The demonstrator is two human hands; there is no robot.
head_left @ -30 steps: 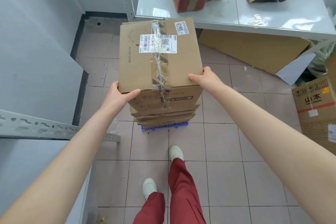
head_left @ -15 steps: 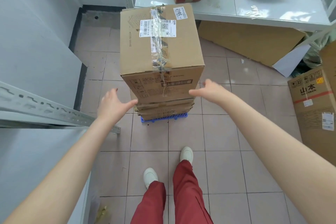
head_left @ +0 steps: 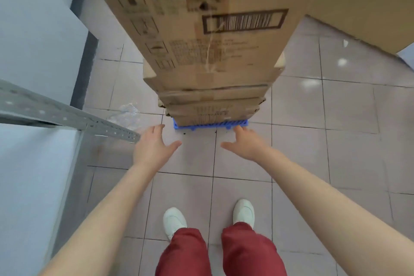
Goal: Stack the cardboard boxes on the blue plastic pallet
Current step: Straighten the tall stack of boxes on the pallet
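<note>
A tall stack of cardboard boxes (head_left: 208,36) is seen from above, resting on a blue plastic pallet (head_left: 211,123) on the tiled floor (head_left: 313,141). The left hand (head_left: 152,147) and right hand (head_left: 245,142) are held low near the pallet, fingers spread wide, nothing gripped. The stack would best be checked for squared edges, and any overhanging box nudged gently inward.

At your twelve o'clock stands a stack of brown cardboard boxes (head_left: 208,56), the printed, barcoded top one largest and overhanging the flatter ones beneath. They sit on a low blue slatted plastic pallet (head_left: 210,123), only its near edge visible.
</note>
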